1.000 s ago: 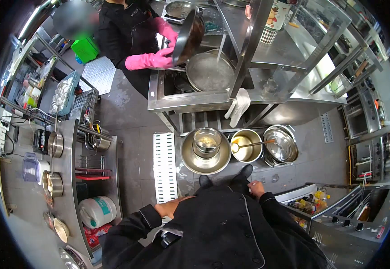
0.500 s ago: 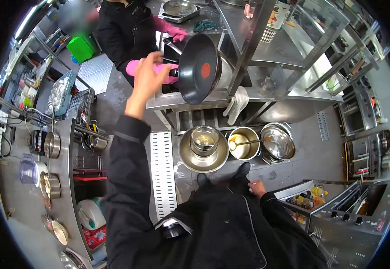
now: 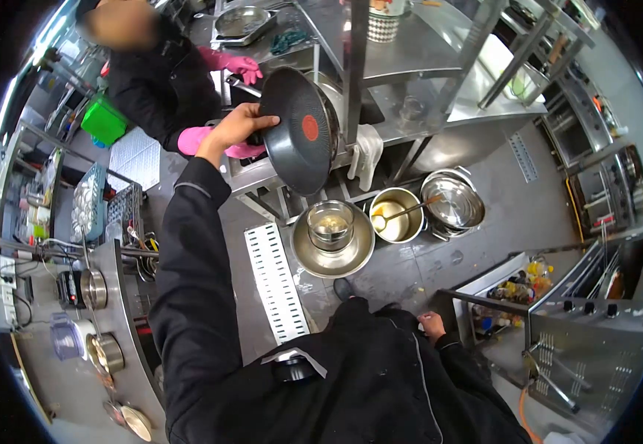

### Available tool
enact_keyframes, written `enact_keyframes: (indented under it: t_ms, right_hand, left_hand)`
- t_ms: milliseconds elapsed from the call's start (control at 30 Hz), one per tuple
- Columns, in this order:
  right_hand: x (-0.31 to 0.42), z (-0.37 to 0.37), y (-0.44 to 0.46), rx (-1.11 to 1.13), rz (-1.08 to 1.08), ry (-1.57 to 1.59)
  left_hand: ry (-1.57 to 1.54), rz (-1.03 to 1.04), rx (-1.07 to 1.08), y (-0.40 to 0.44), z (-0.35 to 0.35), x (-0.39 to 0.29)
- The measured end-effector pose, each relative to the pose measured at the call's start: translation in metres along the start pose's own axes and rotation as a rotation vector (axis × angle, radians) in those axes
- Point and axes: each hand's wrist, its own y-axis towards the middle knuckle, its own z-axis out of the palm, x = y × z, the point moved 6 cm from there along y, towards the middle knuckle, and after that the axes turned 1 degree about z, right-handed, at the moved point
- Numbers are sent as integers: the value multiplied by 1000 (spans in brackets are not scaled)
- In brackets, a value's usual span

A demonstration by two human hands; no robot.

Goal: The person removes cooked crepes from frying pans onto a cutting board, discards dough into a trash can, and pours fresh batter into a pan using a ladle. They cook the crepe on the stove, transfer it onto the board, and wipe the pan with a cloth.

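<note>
My left hand [image 3: 238, 132] is closed round the handle end of a black frying pan [image 3: 290, 140] with a red dot at its centre. The pan is tilted up on its side at the sink's front edge. A co-worker's pink-gloved hand [image 3: 244, 150] is just below my hand, by the handle; the other pink glove [image 3: 244, 69] is raised behind, fingers apart. My right hand [image 3: 432, 324] hangs low by my side with its fingers curled; whether it holds anything is too small to tell.
On the floor stand a wide steel basin [image 3: 304, 244] with a bowl inside, a pot [image 3: 408, 231] with a ladle, and stacked steel pans [image 3: 463, 200]. A white cloth [image 3: 367, 157] hangs from the sink edge. A steel shelf post [image 3: 354, 74] rises right of the pan.
My left hand has risen from my side, reached forward and closed on the pan's handle. The pan has turned to show its inside and moved toward me. The view has shifted.
</note>
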Motion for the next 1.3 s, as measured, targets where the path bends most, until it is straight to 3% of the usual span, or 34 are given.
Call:
enact_keyframes:
  t_ms: [133, 300, 367, 400, 533, 600, 667, 733, 933, 1000, 1067, 1133, 1200, 1267, 1300]
  right_hand:
    - [-16, 17, -18, 49, 17, 9]
    - [-29, 24, -31, -16, -51, 40]
    - [-39, 30, -24, -95, -248, -36]
    - [-38, 26, -32, -130, -236, -4]
    - [28, 6, -119, -274, -450, 460]
    - [48, -6, -184, -182, -470, 672]
    - [51, -29, -254, -514, -694, 485]
    - [44, -42, -328, -780, -768, 247]
    - [-77, -20, -417, -1187, -543, 358]
    - [-103, -11, -448, -1300, -490, 389]
    - [-132, -5, -480, -1245, -388, 436]
    - [-182, 5, -520, -1334, -279, 367]
    - [-209, 25, -540, -1292, -185, 287]
    - [-230, 46, -571, -1300, -154, 258]
    - [-240, 57, -589, -1277, -140, 228]
  left_hand:
    - [-199, 171, -65, 2, 27, -20]
    - [35, 191, -66, -12, 91, -57]
    - [514, 519, -92, -25, 131, -91]
    - [744, 701, -118, -36, 155, -108]
    - [933, 1024, -56, -101, 279, -158]
    - [936, 1211, -21, -143, 340, -168]
    - [947, 1335, 61, -181, 391, -171]
    - [893, 1461, 117, -216, 436, -166]
    - [778, 1641, 374, -326, 540, -173]
    - [822, 1516, 512, -348, 565, -175]
    - [719, 1428, 719, -371, 583, -184]
    - [778, 1422, 854, -390, 592, -179]
    - [1000, 1167, 1113, -376, 615, -137]
    - [1142, 1245, 1424, -390, 631, -90]
    - [1080, 773, 1646, -404, 635, -71]
